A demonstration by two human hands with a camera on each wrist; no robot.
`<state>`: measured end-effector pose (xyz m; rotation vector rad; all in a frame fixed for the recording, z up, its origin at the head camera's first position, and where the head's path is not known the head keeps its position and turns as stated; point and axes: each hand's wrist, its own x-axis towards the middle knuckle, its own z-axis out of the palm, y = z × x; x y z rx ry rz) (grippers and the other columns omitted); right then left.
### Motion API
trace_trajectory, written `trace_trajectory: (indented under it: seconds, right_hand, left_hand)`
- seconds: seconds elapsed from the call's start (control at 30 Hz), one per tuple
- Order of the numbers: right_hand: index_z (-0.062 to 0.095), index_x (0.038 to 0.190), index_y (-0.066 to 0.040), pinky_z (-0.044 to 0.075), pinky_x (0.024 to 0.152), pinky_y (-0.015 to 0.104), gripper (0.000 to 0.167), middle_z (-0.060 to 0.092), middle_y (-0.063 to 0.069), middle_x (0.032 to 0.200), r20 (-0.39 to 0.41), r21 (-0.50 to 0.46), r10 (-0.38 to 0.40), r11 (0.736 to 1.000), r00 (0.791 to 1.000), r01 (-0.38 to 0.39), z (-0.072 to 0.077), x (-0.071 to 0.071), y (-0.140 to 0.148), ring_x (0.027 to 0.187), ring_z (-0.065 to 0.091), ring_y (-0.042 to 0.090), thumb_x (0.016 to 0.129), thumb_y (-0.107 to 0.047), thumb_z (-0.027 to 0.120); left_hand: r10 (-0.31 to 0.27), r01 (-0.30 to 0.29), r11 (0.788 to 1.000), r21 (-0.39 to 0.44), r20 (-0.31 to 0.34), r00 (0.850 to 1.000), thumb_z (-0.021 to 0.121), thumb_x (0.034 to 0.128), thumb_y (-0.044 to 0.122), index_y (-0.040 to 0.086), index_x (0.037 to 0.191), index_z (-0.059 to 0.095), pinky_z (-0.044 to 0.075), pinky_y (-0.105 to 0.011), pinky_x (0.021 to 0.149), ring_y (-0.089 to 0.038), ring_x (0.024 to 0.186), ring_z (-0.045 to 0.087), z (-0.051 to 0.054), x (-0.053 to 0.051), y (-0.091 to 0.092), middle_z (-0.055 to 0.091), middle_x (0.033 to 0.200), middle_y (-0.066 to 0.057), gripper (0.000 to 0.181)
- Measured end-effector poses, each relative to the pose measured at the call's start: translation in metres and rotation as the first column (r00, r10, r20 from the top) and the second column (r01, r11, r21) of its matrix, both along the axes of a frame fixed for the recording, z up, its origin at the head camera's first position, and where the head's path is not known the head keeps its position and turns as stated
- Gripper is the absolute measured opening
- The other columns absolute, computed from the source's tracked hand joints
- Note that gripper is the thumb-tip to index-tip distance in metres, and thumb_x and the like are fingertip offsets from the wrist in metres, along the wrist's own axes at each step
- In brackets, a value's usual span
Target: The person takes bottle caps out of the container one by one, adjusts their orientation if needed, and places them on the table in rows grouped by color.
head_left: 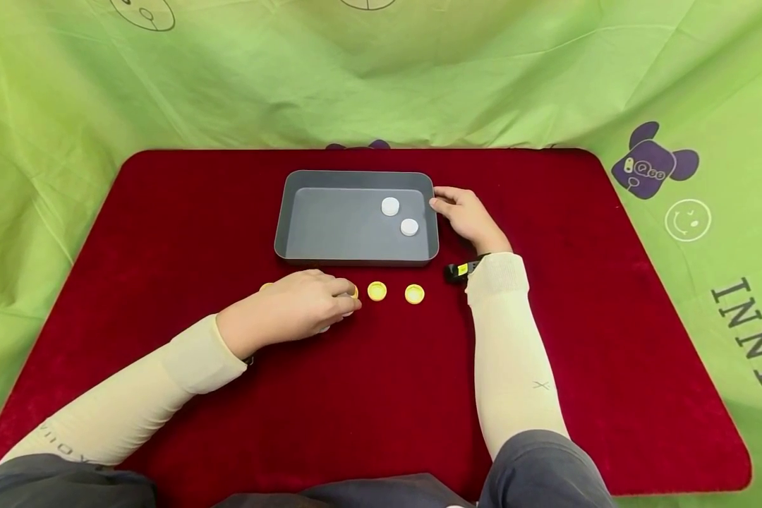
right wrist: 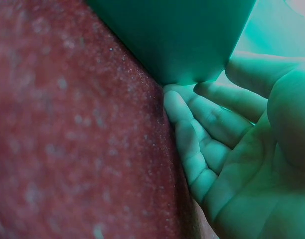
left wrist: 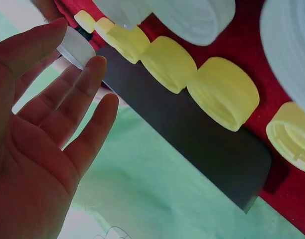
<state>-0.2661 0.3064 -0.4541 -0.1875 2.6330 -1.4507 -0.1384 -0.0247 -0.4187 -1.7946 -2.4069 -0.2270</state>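
My left hand [head_left: 292, 307] is just in front of the grey tray [head_left: 355, 258], over a row of yellow caps. In the left wrist view its thumb and fingers pinch a white bottle cap [left wrist: 77, 49]. Two yellow caps [head_left: 377, 291] [head_left: 414, 293] lie right of that hand, hollow side up; others are partly hidden by it. More white caps [left wrist: 200, 22] lie close by, mostly covered by the hand in the head view. Inside the tray, toward its right side, sit two white caps [head_left: 390, 206] [head_left: 409, 226]. My right hand [head_left: 470, 219] holds the tray's right wall, thumb at the rim.
A red cloth [head_left: 381, 395] covers the table. Green printed fabric [head_left: 419, 85] hangs behind and at both sides. A black wrist device [head_left: 463, 271] sits by the right cuff.
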Motion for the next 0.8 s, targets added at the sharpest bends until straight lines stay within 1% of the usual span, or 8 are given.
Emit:
trace_trajectory:
  seconds: [0.1, 0.2, 0.3, 0.37, 0.47, 0.6, 0.7, 0.8]
  right_hand:
    - [0.054, 0.137, -0.002, 0.036, 0.105, 0.037, 0.043, 0.057, 0.013, 0.132, 0.003, -0.009, 0.001, 1.000, 1.000, 0.000, -0.001, -0.001, 0.000, 0.123, 0.050, 0.022, 0.099, -0.020, 0.056]
    - [0.055, 0.137, -0.001, 0.037, 0.104, 0.037, 0.042, 0.057, 0.013, 0.132, 0.005, -0.016, 0.003, 1.000, 1.000, -0.003, -0.002, -0.002, 0.000, 0.122, 0.051, 0.022, 0.099, -0.020, 0.056]
    - [0.055, 0.136, -0.001, 0.037, 0.103, 0.037, 0.042, 0.058, 0.013, 0.132, 0.004, -0.020, 0.007, 1.000, 1.000, -0.007, -0.003, -0.003, 0.001, 0.121, 0.051, 0.021, 0.099, -0.020, 0.057]
    - [0.055, 0.136, -0.001, 0.037, 0.103, 0.037, 0.042, 0.058, 0.013, 0.132, 0.001, -0.017, 0.008, 1.000, 1.000, -0.008, -0.003, -0.003, 0.001, 0.121, 0.051, 0.021, 0.099, -0.020, 0.057]
    - [0.055, 0.136, -0.001, 0.037, 0.104, 0.037, 0.043, 0.057, 0.013, 0.132, -0.003, -0.006, 0.007, 1.000, 1.000, -0.007, -0.003, -0.003, 0.001, 0.122, 0.050, 0.021, 0.099, -0.020, 0.057]
    - [0.054, 0.137, -0.001, 0.037, 0.104, 0.037, 0.043, 0.057, 0.013, 0.133, 0.000, 0.000, 0.005, 1.000, 1.000, -0.005, -0.002, -0.002, 0.000, 0.123, 0.050, 0.021, 0.099, -0.021, 0.057]
    - [0.054, 0.137, -0.001, 0.037, 0.104, 0.037, 0.043, 0.057, 0.013, 0.133, 0.004, -0.002, 0.006, 1.000, 1.000, -0.006, -0.001, -0.002, 0.001, 0.123, 0.050, 0.021, 0.099, -0.021, 0.057]
    - [0.055, 0.136, -0.001, 0.037, 0.104, 0.037, 0.042, 0.057, 0.013, 0.132, 0.005, -0.007, 0.007, 1.000, 1.000, -0.007, 0.000, -0.002, 0.001, 0.122, 0.051, 0.021, 0.099, -0.020, 0.057]
  left_hand:
    - [0.006, -0.006, 1.000, 0.010, 0.003, 1.000, 0.070, 0.0894, 0.012, 0.010, 0.108, 0.072, 0.051, -0.033, 0.076, -0.016, 0.085, 0.062, -0.003, 0.003, 0.001, 0.062, 0.101, -0.002, 0.019]
    - [0.005, -0.005, 1.000, 0.026, 0.002, 1.000, 0.069, 0.0900, 0.012, 0.011, 0.106, 0.073, 0.050, -0.032, 0.073, -0.014, 0.076, 0.058, -0.005, 0.006, 0.002, 0.058, 0.094, 0.000, 0.016]
    - [0.005, -0.006, 0.999, 0.038, 0.001, 1.000, 0.069, 0.0902, 0.012, 0.012, 0.104, 0.074, 0.050, -0.031, 0.072, -0.014, 0.072, 0.056, -0.006, 0.008, 0.002, 0.055, 0.090, 0.001, 0.015]
    - [0.011, -0.011, 0.999, 0.041, 0.003, 1.000, 0.069, 0.0903, 0.013, 0.013, 0.104, 0.074, 0.050, -0.030, 0.071, -0.015, 0.071, 0.056, -0.007, 0.009, 0.002, 0.056, 0.089, 0.001, 0.015]
    - [0.013, -0.013, 0.999, 0.036, 0.015, 1.000, 0.069, 0.0903, 0.013, 0.012, 0.105, 0.074, 0.051, -0.030, 0.072, -0.016, 0.073, 0.057, -0.009, 0.010, 0.002, 0.058, 0.089, 0.002, 0.016]
    - [0.000, -0.001, 0.999, 0.037, 0.034, 0.999, 0.070, 0.0898, 0.012, 0.011, 0.105, 0.074, 0.050, -0.030, 0.074, -0.015, 0.074, 0.058, -0.010, 0.010, 0.003, 0.059, 0.088, 0.001, 0.016]
    - [-0.010, 0.009, 0.999, 0.039, 0.039, 0.999, 0.070, 0.0895, 0.012, 0.011, 0.104, 0.074, 0.048, -0.030, 0.071, -0.014, 0.074, 0.057, -0.010, 0.011, 0.003, 0.059, 0.088, 0.001, 0.015]
    - [-0.015, 0.014, 1.000, 0.025, 0.042, 0.999, 0.069, 0.0898, 0.012, 0.011, 0.104, 0.074, 0.045, -0.029, 0.069, -0.014, 0.075, 0.057, -0.010, 0.012, 0.004, 0.059, 0.088, 0.001, 0.015]
